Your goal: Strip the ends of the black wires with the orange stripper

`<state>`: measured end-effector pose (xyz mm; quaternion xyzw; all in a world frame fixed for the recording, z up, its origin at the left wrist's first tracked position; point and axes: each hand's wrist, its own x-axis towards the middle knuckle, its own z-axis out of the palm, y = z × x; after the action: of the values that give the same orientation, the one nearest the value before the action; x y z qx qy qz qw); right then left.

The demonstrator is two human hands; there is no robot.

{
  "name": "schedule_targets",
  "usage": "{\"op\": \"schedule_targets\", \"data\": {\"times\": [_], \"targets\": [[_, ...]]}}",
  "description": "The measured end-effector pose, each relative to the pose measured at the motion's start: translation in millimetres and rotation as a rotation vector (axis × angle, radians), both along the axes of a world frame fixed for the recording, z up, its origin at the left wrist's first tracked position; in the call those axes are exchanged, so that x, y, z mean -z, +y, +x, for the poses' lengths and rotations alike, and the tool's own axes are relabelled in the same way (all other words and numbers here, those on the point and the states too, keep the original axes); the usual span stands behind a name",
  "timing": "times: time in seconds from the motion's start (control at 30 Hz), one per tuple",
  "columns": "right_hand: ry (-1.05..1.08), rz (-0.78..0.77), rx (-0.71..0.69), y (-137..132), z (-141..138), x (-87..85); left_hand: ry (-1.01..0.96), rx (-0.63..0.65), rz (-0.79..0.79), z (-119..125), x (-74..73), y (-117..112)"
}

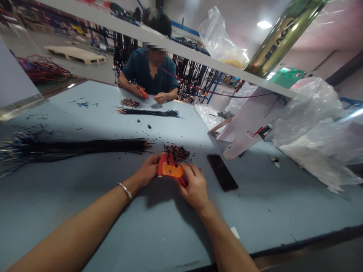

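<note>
My right hand (195,185) is wrapped round the handles of a red and orange wire stripper (172,172), held above the table. My left hand (149,169), with a silvery bracelet at its wrist, is closed at the head of the stripper. Its fingertips are partly hidden behind the tool, so I cannot make out what they pinch. Just beyond the hands lies a heap of short dark and coppery scraps (177,153). Left of that stretches a long bundle of black wires (93,146), with coppery ends toward the heap and blue and whitish ends at the far left.
A dark phone (222,172) lies right of my hands. Across the table (113,219) a person (147,71) holds a red tool, near another scrap heap (130,102) and wire bundle (150,112). A shelf beam (193,49) crosses above. Plastic bags (312,113) crowd the right side.
</note>
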<state>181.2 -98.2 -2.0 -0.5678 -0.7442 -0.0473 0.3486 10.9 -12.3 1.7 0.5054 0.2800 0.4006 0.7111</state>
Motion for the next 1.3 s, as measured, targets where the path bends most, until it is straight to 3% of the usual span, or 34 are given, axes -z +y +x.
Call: {"op": "schedule_targets", "data": {"times": [0.2,0.5,0.87,0.97,1.13,1.3], "targets": [[0.012,-0.022,0.018,4.0,4.3,4.2,0.065,0.078,0.115,-0.1,-1.1,0.3],[-0.173,-0.015,0.075,9.1,4.6,2.1,0.153,0.106,0.209,-0.8,-4.3,-0.3],[-0.177,-0.135,0.15,17.0,1.3,5.1,0.115,0.084,0.127,1.4,2.2,6.0],[-0.017,-0.23,0.128,18.4,-1.6,-6.3,0.104,0.054,0.107,2.3,2.7,7.6],[0.438,-0.462,-0.017,14.1,-2.1,-30.9,0.138,-0.156,0.131,3.0,-1.0,7.2],[1.224,-0.827,-0.29,7.5,-2.1,-29.6,0.224,-0.232,0.172,2.9,-1.3,7.3]]}}
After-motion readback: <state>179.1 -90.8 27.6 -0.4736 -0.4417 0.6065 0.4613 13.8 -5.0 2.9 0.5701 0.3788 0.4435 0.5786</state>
